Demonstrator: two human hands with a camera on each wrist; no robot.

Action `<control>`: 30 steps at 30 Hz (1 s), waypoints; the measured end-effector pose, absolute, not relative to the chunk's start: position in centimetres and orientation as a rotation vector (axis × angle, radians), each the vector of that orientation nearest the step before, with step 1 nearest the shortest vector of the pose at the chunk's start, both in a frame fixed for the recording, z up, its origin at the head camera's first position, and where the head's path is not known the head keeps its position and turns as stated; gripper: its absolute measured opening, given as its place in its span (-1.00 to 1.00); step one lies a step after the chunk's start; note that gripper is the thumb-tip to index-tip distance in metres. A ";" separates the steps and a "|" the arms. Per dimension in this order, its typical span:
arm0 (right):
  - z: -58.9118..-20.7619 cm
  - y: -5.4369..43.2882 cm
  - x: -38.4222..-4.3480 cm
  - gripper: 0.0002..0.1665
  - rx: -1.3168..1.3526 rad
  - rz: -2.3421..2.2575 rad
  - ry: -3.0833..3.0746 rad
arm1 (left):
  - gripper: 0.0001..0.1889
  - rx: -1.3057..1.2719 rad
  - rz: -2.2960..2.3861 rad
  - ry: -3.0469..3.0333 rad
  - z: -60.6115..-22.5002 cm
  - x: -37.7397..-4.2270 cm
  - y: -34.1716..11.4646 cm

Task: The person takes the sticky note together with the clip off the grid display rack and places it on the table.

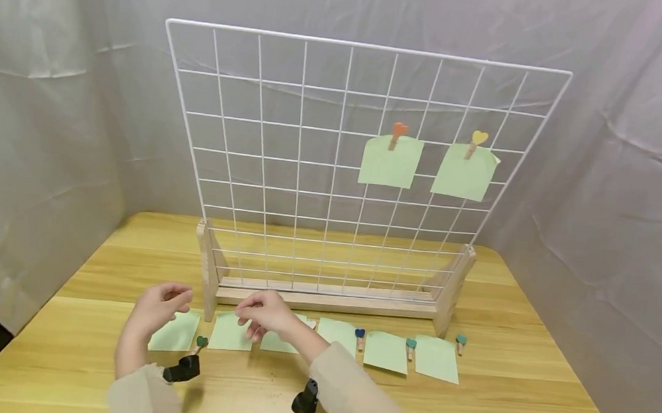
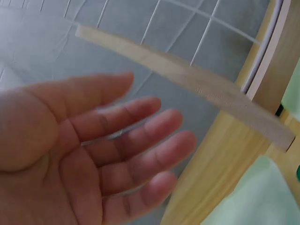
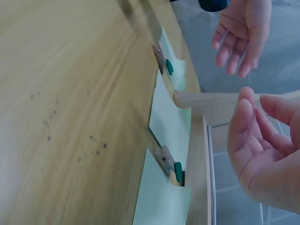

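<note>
Above the table, in front of the grid's left foot, my left hand hovers with its fingers loosely bent. Nothing is in it in the left wrist view. My right hand is over the row of pale green paper notes, thumb near the fingers, and the right wrist view shows no thing between them. Below the hands lie a leftmost note and a second note. A clothespin with a green heart lies between those two. Another green-heart clothespin lies beside the second note.
A white wire grid stands on wooden feet. Two notes hang on its right side, under an orange-heart clothespin and a yellow-heart clothespin. More notes and clothespins, including a blue-heart one, line the table's right part.
</note>
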State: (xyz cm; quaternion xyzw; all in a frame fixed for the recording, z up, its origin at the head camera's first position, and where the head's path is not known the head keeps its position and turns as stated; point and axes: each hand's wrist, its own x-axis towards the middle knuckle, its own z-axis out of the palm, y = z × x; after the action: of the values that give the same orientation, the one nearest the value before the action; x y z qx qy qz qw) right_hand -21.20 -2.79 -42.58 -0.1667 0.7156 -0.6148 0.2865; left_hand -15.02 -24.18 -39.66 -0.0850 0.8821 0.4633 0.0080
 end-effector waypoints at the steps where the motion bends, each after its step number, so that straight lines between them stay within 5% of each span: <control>1: -42.5 -2.5 -21.3 -0.72 -0.441 -1.661 1.911 | -0.56 -0.282 1.452 2.762 -39.6 -15.1 -24.0; 30: -37.0 8.2 -24.0 -0.71 -0.539 -1.777 2.242 | -0.76 0.064 1.654 2.866 -36.1 -18.8 -13.4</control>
State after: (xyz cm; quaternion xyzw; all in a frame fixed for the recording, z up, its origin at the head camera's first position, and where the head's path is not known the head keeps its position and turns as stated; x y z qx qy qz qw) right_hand -23.96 8.21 -37.01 -0.1839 0.7650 -0.6065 0.1149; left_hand -18.78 -13.40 -36.15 0.0194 0.8630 0.4979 -0.0839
